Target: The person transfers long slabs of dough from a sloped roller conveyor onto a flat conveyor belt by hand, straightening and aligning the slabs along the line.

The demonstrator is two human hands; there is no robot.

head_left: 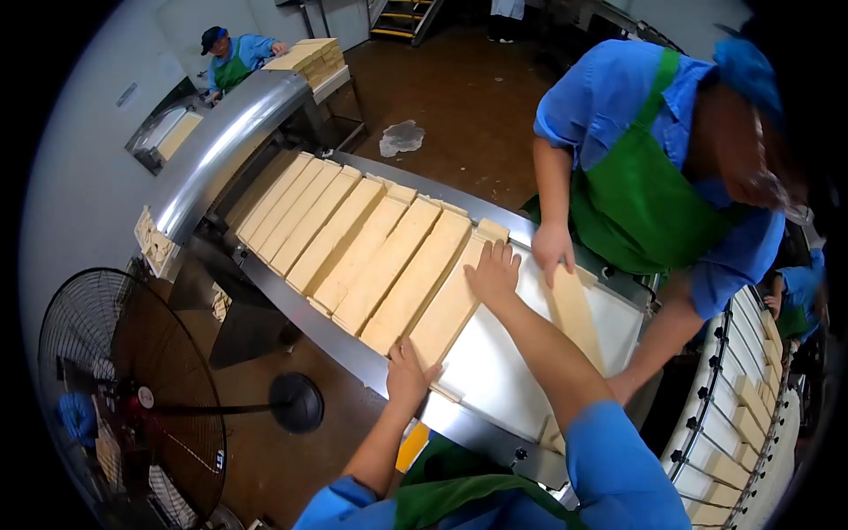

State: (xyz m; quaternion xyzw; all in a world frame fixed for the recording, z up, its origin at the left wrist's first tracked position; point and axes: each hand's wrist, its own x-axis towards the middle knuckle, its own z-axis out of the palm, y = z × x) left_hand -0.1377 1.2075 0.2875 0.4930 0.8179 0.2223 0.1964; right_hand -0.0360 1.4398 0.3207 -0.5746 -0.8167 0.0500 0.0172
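Observation:
Several long pale-yellow slabs (380, 253), dough-like in look, lie side by side across a conveyor belt (490, 369). At the near end of the nearest slab (449, 320), my left hand (408, 378) has its fingers and thumb closed around the edge. My right hand (496, 272) rests on the same slab's far end with its fingers spread flat. A small pale piece (492, 230) lies just beyond those fingertips. Across the belt, a co-worker's hand (554, 249) holds the top of another long slab (576, 320), set at a slant on the white belt.
A curved metal hood (231, 146) covers the belt's far end. Behind it another person (238, 60) stands by stacked slabs (309, 60). A floor fan (132, 397) stands at left. On the right, a second conveyor (738, 424) carries more slabs. Pale scraps (549, 435) lie near my right forearm.

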